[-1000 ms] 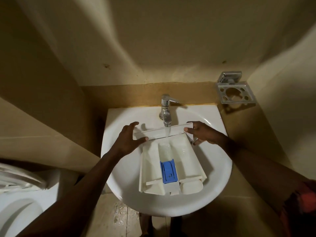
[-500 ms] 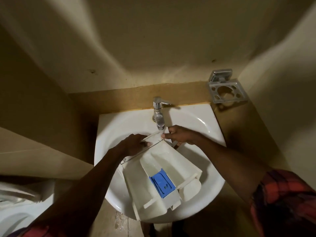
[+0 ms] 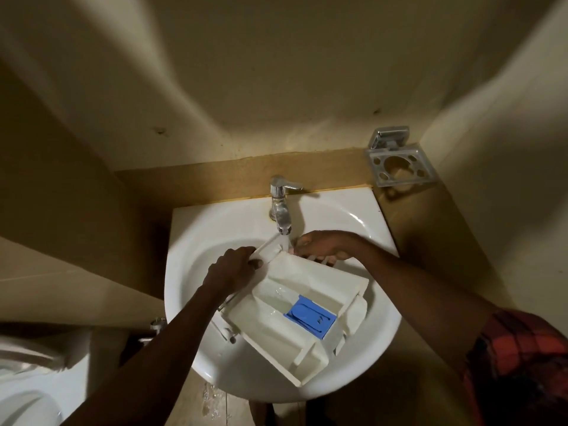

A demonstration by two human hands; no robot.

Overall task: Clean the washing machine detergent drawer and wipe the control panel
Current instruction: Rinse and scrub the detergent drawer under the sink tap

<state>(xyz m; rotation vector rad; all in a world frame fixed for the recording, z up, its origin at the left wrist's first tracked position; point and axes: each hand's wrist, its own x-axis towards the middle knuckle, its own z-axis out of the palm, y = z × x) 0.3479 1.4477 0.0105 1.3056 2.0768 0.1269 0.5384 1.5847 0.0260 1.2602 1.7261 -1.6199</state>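
Observation:
The white detergent drawer (image 3: pixel 295 315) lies tilted in the white sink (image 3: pixel 381 345), its front panel up under the tap (image 3: pixel 281 210). A blue insert (image 3: pixel 310 316) sits in its middle compartment. Water runs from the tap onto the drawer's front end. My left hand (image 3: pixel 232 269) grips the left end of the front panel. My right hand (image 3: pixel 322 245) holds the drawer's right front corner, fingers curled under its edge. Water pools in the compartments.
A chrome toothbrush holder (image 3: pixel 398 166) is fixed to the wall at the right of the sink. A white toilet (image 3: pixel 27 392) stands at the lower left. Walls close in on both sides. The floor below the sink is wet.
The drawer has turned from square under the tap to slanted, its rear end swinging right. Both hands moved closer together at the front panel.

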